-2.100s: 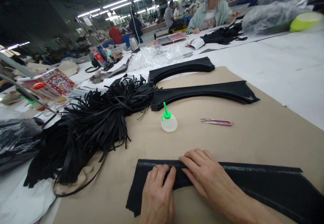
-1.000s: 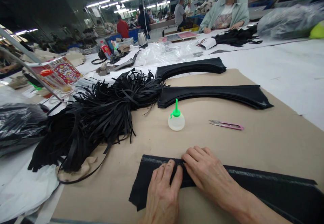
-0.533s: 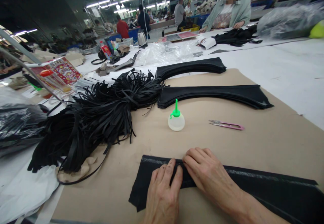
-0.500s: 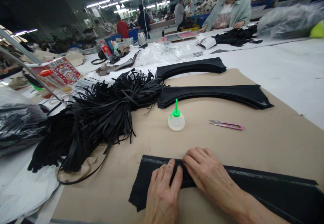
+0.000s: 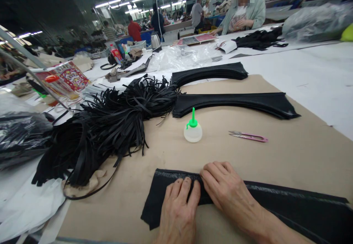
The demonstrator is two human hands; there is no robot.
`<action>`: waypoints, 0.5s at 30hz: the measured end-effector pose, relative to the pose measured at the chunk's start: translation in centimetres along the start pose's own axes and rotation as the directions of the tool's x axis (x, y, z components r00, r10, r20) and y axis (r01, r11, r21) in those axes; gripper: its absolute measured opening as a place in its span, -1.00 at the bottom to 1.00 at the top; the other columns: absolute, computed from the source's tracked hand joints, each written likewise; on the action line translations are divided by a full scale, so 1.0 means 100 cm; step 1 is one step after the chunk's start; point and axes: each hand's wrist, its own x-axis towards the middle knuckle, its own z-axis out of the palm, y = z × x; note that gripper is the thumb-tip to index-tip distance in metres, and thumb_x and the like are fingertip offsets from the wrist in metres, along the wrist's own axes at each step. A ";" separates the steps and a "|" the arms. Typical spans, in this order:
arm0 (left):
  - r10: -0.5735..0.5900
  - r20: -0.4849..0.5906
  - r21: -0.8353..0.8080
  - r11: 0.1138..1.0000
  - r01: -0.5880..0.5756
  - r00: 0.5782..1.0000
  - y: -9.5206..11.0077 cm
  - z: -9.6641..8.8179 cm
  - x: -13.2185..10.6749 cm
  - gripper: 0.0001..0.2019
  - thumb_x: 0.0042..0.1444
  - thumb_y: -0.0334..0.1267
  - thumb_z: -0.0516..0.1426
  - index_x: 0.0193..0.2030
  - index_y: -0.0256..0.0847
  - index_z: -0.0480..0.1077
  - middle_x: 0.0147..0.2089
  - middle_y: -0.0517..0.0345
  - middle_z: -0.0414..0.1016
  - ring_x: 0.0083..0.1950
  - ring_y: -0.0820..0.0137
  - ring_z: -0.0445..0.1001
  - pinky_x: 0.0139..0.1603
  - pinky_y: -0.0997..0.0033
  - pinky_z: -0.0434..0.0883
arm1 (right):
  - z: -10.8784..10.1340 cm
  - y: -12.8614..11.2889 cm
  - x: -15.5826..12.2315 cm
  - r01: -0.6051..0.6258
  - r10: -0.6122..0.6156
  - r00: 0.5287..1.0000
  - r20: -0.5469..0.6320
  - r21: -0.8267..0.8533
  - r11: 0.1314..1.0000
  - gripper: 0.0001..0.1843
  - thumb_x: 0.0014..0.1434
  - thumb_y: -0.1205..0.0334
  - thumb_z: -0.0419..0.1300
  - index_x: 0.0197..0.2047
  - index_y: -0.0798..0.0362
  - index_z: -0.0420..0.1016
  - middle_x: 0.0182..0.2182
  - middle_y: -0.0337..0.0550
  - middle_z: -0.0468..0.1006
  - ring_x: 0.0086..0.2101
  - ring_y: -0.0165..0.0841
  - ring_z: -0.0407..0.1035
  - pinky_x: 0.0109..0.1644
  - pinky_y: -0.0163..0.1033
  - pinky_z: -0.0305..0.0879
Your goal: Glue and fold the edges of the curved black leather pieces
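Observation:
A long black fabric piece point(image 5: 289, 203) lies across the near edge of the brown paper sheet point(image 5: 275, 155). My left hand point(image 5: 178, 214) rests flat on its left part, fingers stretched toward the folded upper edge. My right hand point(image 5: 223, 189) lies beside it, fingers together and pressing down on that same edge. Neither hand grips anything. A small glue bottle point(image 5: 192, 132) with a green nozzle stands just beyond my hands, and pink thread snips point(image 5: 249, 136) lie to its right.
A heap of black strips point(image 5: 104, 126) spreads at the left. Two stacks of curved black pieces point(image 5: 234, 102) lie further back. Black plastic bags point(image 5: 19, 137) sit at far left. A person in a pale green jacket point(image 5: 245, 12) sits across the white table.
My hands stay on the fabric's upper edge, shifted only slightly. The view has moved a little. The person opposite has drawn their hands in.

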 end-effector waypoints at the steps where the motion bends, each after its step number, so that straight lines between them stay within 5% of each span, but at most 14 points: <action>1: 0.006 0.005 0.005 1.000 -0.006 1.000 0.000 -0.002 0.002 -0.58 0.29 -0.42 -0.19 0.07 -0.24 0.42 -0.06 -0.01 0.49 -0.06 0.22 0.39 -0.05 0.23 0.34 | 0.000 0.000 0.000 0.000 0.000 1.000 -0.001 0.002 1.000 -0.73 0.27 0.52 -0.06 -0.36 0.11 0.37 -0.40 -0.12 0.34 -0.36 -0.25 0.17 -0.23 -0.15 0.05; 8: 0.058 0.027 0.045 0.997 -0.059 0.998 -0.001 -0.015 0.013 -0.59 0.29 -0.44 -0.18 0.06 -0.28 0.42 -0.09 0.02 0.52 -0.11 0.27 0.41 -0.10 0.31 0.35 | 0.000 0.000 0.000 0.006 -0.007 1.000 -0.008 -0.001 1.000 -0.71 0.31 0.50 -0.09 -0.36 0.12 0.38 -0.39 -0.11 0.34 -0.35 -0.25 0.15 -0.22 -0.14 0.03; 15: -0.002 0.024 0.032 0.999 0.001 1.000 0.001 -0.004 0.003 -0.56 0.29 -0.43 -0.21 0.10 -0.25 0.40 -0.04 0.02 0.49 -0.05 0.22 0.39 -0.03 0.22 0.31 | 0.001 -0.001 -0.003 0.026 -0.026 1.000 -0.010 -0.011 1.000 -0.69 0.32 0.51 -0.10 -0.36 0.14 0.39 -0.38 -0.08 0.35 -0.34 -0.25 0.16 -0.21 -0.14 0.06</action>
